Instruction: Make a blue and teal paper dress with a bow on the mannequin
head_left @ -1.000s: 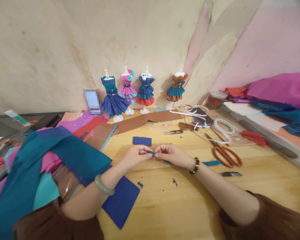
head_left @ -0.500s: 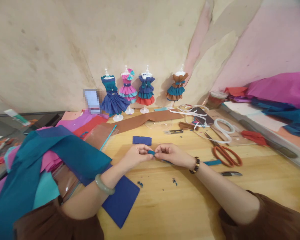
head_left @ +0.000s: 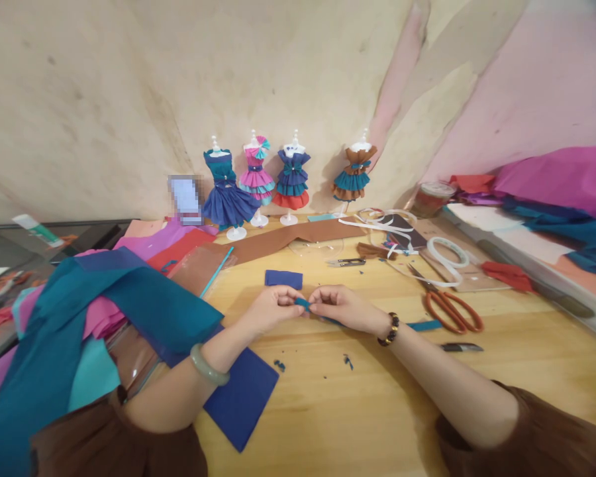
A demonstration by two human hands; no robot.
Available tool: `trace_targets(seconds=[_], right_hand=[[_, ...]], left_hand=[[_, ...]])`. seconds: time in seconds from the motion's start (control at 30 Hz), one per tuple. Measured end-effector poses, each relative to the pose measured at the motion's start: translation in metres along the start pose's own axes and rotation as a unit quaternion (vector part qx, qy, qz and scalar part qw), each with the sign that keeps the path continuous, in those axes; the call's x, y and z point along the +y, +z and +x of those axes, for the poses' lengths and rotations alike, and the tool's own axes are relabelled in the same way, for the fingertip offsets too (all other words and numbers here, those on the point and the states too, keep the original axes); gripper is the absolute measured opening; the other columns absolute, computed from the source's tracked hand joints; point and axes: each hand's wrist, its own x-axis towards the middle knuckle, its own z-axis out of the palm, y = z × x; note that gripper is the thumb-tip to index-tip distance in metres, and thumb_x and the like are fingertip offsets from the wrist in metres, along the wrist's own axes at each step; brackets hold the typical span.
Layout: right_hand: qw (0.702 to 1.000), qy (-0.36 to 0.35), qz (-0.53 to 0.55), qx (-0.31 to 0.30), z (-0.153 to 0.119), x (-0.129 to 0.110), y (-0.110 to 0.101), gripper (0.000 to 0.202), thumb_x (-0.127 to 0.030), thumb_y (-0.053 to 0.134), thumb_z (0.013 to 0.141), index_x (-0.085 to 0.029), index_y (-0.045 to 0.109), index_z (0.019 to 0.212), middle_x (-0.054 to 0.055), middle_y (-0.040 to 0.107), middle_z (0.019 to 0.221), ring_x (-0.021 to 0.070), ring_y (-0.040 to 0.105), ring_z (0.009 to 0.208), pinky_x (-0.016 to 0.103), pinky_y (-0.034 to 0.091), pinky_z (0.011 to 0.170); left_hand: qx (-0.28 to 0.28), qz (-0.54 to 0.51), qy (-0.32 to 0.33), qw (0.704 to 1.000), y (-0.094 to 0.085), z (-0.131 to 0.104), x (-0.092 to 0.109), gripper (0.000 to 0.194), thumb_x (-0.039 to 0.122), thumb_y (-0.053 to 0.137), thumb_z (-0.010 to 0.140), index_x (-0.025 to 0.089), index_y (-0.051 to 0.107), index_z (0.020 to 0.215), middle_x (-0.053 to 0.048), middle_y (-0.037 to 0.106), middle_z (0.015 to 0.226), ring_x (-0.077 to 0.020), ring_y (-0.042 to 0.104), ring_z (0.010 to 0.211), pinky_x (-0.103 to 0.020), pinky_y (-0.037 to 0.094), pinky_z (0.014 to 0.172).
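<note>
Between my two hands, near the middle of the wooden table, is a narrow teal strip [head_left: 302, 303]. The fingers of my left hand [head_left: 277, 308] pinch its left end. My right hand [head_left: 338, 307] grips it from the other side, and more teal strip [head_left: 424, 325] shows beyond the right wrist, passing under the hand and forearm. A small folded navy piece [head_left: 283, 279] lies just behind my left hand. Below the left forearm is a larger navy sheet [head_left: 242, 397]. Tiny teal scraps [head_left: 347, 362] lie in front of the hands.
Orange-handled scissors [head_left: 453, 311], a dark-handled knife [head_left: 461, 347] and small snips [head_left: 346, 262] lie right and behind. White tape [head_left: 447, 252] is at the back right. Several dressed mini mannequins [head_left: 293, 179] stand by the wall. Coloured sheets [head_left: 153, 298] cover the left.
The whole view has shifted very slightly. Both hands keep their pinch on the teal strip in nearly the same place.
</note>
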Motion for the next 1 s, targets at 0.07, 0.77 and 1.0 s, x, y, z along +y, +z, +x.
trace_targets(seconds=[0.07, 0.77, 1.0], right_hand=[[1.000, 0.001, -0.003, -0.001, 0.0002, 0.0002, 0.0000, 0.032, -0.047, 0.068, 0.078, -0.016, 0.061, 0.080, -0.005, 0.049, 0.063, 0.0081, 0.038, 0.056, 0.024, 0.029, 0.055], [1.000, -0.001, -0.013, -0.008, -0.0002, -0.0006, 0.0006, 0.032, -0.047, 0.067, 0.078, -0.015, 0.062, 0.082, -0.006, 0.047, 0.064, 0.0087, 0.037, 0.056, 0.025, 0.027, 0.055], [1.000, -0.005, -0.007, -0.007, 0.0001, 0.0022, -0.0007, 0.032, -0.047, 0.069, 0.077, -0.016, 0.062, 0.081, -0.006, 0.047, 0.064, 0.0085, 0.037, 0.057, 0.025, 0.028, 0.055]], left_hand=[[-0.006, -0.006, 0.003, 1.000, -0.0004, 0.0003, -0.0005, 0.018, 0.013, 0.078, 0.065, 0.016, 0.070, 0.081, -0.001, 0.076, 0.072, -0.0138, 0.070, 0.070, -0.026, 0.051, 0.074], [-0.003, 0.006, 0.008, 1.000, -0.0008, 0.0025, -0.0043, 0.020, 0.012, 0.078, 0.064, 0.016, 0.071, 0.082, 0.000, 0.074, 0.071, -0.0124, 0.067, 0.066, -0.023, 0.047, 0.068], [-0.004, 0.002, 0.003, 1.000, -0.0015, 0.0028, -0.0042, 0.021, 0.015, 0.080, 0.064, 0.016, 0.071, 0.082, -0.001, 0.075, 0.074, -0.0139, 0.069, 0.070, -0.026, 0.049, 0.073]])
